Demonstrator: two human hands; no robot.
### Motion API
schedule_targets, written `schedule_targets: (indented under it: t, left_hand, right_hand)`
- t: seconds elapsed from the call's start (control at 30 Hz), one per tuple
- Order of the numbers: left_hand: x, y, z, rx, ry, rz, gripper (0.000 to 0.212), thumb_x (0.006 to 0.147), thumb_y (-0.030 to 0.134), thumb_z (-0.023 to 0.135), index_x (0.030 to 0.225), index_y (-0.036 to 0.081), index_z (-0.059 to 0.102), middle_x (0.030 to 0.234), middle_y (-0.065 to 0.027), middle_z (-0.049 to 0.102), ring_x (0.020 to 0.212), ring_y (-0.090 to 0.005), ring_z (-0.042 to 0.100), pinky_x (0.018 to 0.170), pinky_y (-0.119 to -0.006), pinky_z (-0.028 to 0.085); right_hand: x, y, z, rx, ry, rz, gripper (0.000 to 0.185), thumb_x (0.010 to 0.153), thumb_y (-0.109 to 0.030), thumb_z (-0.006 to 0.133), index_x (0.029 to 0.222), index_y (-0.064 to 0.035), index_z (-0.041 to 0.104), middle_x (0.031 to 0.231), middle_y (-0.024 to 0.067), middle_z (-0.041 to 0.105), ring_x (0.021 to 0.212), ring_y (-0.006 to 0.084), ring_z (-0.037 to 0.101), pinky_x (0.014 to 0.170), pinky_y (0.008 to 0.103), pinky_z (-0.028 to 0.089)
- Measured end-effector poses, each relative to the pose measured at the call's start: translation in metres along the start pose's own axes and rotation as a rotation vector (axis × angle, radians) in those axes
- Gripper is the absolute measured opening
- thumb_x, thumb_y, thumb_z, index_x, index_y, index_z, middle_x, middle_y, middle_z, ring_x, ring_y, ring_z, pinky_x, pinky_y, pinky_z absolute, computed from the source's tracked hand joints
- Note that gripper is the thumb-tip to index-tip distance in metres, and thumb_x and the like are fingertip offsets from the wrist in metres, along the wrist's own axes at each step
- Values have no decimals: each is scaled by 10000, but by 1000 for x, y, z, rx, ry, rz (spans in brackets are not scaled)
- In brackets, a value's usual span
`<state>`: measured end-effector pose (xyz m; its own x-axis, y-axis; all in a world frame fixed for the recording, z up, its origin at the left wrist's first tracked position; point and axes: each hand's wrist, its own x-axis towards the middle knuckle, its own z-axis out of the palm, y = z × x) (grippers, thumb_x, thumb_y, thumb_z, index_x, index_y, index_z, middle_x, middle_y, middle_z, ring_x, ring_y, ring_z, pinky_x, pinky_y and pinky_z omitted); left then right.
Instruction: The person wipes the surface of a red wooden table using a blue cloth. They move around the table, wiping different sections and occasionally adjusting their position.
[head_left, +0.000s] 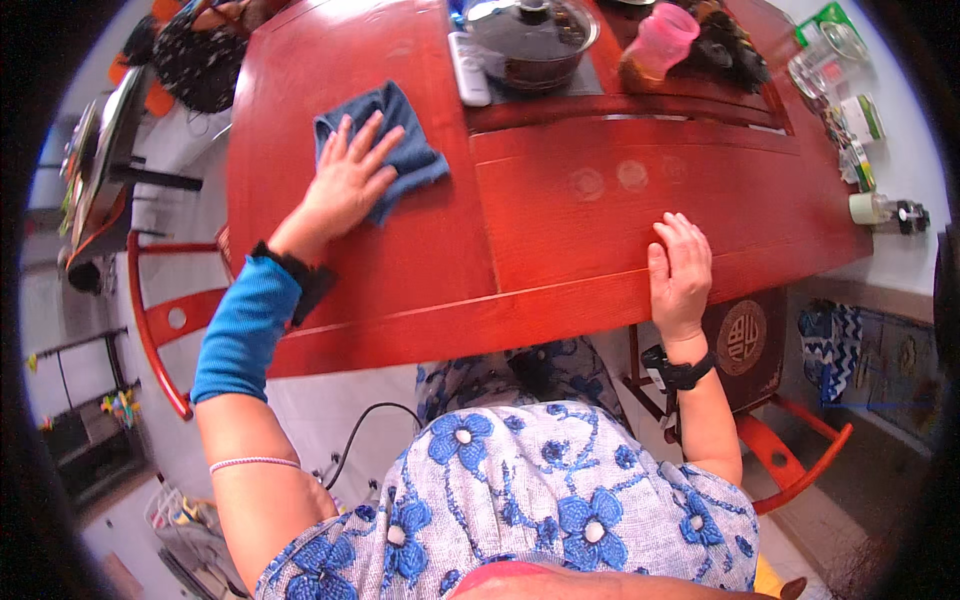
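Note:
My left hand (349, 176) lies flat with its fingers spread on a folded blue cloth (416, 150), which rests on the left part of the glossy red wooden table (570, 247). The palm hides part of the cloth. A blue sleeve cover (251, 322) with a dark cuff wraps my left forearm. At the table's front edge, on the right, my right hand (682, 262) rests with nothing in it. Its fingers lie loosely together, and the thumb stands a little apart. A black wristband (679, 369) circles that wrist.
A lidded glass pot (532, 49), a white remote control (469, 71) and a pink translucent jar (664, 37) stand at the back. Bottles (889, 212) and small packages line the right wall. Red wooden chairs (176, 319) stand left and right of the table. A black cable (360, 424) hangs below.

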<state>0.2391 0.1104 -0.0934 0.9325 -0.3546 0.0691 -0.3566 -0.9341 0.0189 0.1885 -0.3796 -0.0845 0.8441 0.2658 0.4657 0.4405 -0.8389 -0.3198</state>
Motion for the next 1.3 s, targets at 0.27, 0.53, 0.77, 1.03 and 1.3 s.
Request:
schedule_targets:
  t: [0.27,0.53,0.77,1.03,1.3]
  left_hand:
    - [-204,91,-59,-120,-219,-158,578,1001,404,571,1553,260,475,1709,-95,235,1587,-418,71,1264,-589,51]
    - [-253,19,-32,13,-74,-675,583,1054,386,506,1606,270,360,1716,-77,198,1566,-446,116,1223,-663,111]
    - [-165,-128,19,187,-64,-730,632,1062,552,402,1634,327,257,1717,-104,166,1529,-526,148,1202,-677,193]
    - [-25,-193,17,58,-47,-939,673,1044,626,363,1638,338,235,1719,-112,175,1525,-562,118,1200,-699,170]
    - [-34,-199,26,136,-117,-800,600,1071,514,382,1623,295,296,1713,-109,192,1528,-537,147,1218,-663,176]
  right_hand:
    - [-2,2,7,25,39,-6,219,1024,-199,611,1166,-49,683,1252,140,686,1225,348,616,1089,478,460]
    - [0,2,7,14,25,-17,215,1021,-192,617,1153,-36,684,1240,147,691,1213,350,622,1065,474,472]
    - [-1,-2,7,55,12,-4,210,1019,-175,600,1135,-17,676,1234,171,682,1214,378,609,1070,495,459]
    - [-4,-4,-2,58,7,47,192,967,-150,640,1108,-26,682,1228,169,675,1215,374,602,1084,499,452]
    - [0,-6,-2,64,75,40,198,942,-176,670,1091,-44,676,1186,156,688,1186,364,618,1078,495,451]
